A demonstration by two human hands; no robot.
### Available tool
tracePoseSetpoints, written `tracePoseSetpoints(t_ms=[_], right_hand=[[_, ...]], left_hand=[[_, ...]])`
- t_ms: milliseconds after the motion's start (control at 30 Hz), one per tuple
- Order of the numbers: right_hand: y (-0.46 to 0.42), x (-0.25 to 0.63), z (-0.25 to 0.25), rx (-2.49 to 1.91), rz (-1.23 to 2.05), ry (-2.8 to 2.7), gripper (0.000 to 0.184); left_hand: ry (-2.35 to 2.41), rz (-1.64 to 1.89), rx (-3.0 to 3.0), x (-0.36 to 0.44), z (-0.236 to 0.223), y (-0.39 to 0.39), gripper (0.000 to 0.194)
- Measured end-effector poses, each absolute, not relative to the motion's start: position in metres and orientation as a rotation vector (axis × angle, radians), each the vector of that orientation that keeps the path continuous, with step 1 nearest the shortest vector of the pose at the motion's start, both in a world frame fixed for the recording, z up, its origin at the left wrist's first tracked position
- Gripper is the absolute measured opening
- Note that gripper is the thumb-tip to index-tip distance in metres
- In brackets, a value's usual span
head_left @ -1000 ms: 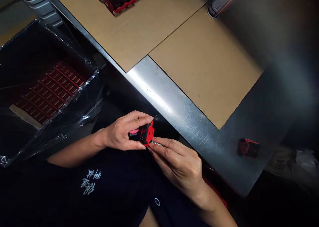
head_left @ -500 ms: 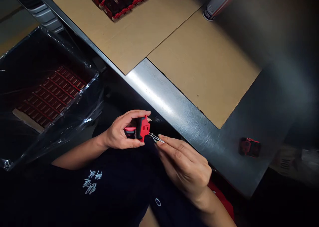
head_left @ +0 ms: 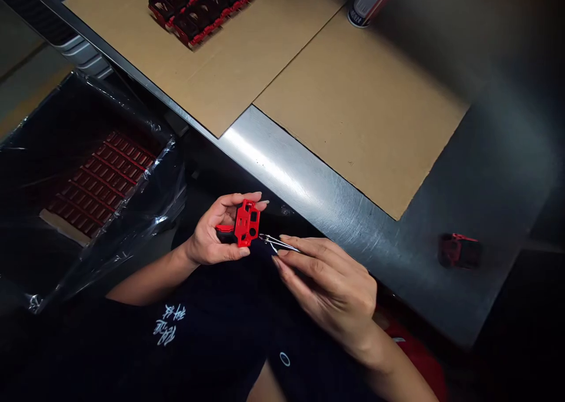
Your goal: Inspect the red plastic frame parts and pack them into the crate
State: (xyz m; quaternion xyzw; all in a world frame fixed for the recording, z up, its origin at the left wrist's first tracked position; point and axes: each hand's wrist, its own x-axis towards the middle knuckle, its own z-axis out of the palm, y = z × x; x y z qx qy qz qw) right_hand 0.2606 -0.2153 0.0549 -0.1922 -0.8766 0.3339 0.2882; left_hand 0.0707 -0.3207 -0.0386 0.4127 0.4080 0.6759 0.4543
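Note:
My left hand (head_left: 214, 231) is closed round a small red and black plastic part (head_left: 248, 222), thumb below and fingers above. Its red face, with several square and round holes, is turned up toward me. Between the thumb and fingers of my right hand (head_left: 333, 278) is a pair of metal tweezers (head_left: 280, 244). The tweezer tips point left, close beside the right edge of the plastic part; whether they hold something tiny I cannot make out. Both hands are in front of my dark shirt, off the near edge of the table.
Rows of red and black parts (head_left: 194, 28) lie on cardboard (head_left: 309, 90) atop the metal table (head_left: 282, 160). A spray can (head_left: 364, 13) stands at the back. One similar part (head_left: 459, 251) sits at the right. At left, a plastic-lined bin (head_left: 145, 213) contains rows of red parts (head_left: 101, 184).
My left hand has turned the plastic part so its holed red face shows. The tweezers in my right hand have drawn back from the part to the right.

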Motion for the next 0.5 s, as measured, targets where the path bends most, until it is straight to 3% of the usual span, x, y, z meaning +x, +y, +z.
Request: tracePoseSetpoints(t_ms=[500], right_hand=[[-0.2113,0.2577,0.0637,-0.388,0.833,-2.509,0.015]], left_hand=[[1.139,1.653,1.439,0.0669,-0.0347,-0.3125,0.084]])
